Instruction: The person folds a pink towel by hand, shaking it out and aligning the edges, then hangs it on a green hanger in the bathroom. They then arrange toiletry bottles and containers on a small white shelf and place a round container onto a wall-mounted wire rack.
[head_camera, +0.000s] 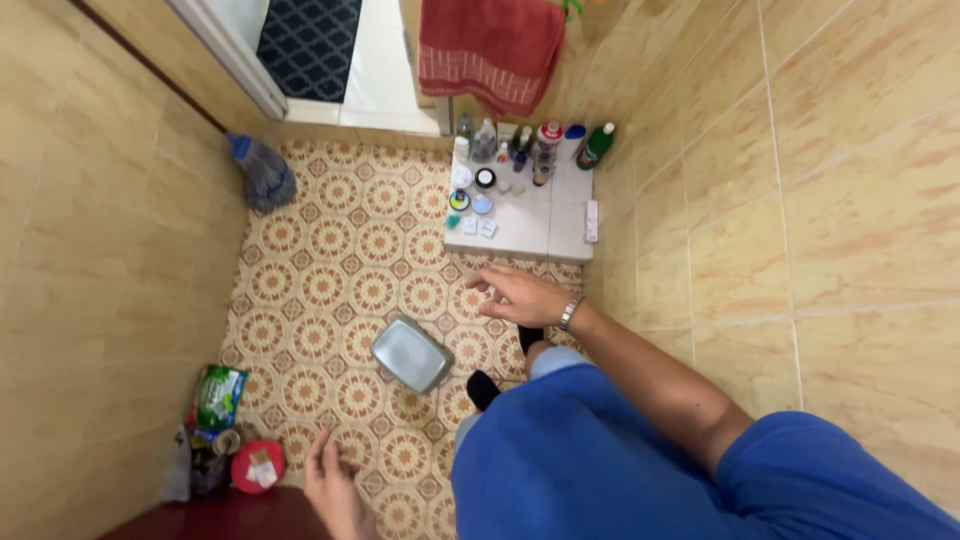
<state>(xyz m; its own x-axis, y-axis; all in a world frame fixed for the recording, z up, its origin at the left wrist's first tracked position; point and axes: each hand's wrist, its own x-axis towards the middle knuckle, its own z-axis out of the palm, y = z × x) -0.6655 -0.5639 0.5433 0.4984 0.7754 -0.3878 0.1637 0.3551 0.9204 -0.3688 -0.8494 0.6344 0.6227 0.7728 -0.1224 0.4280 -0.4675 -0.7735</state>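
Clearly both hands are released: left hand (333, 478) and right hand (515, 295) spread, holding nothing.

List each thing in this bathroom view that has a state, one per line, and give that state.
Left hand: open, empty, low over the floor.
Right hand: open, empty, fingers spread.
Grey metal tray: on the floor, tilted.
Red towel: hanging on the wall.
Mop: leaning in the corner.
Green bottle: upright, capped.
Red lid: lying flat.
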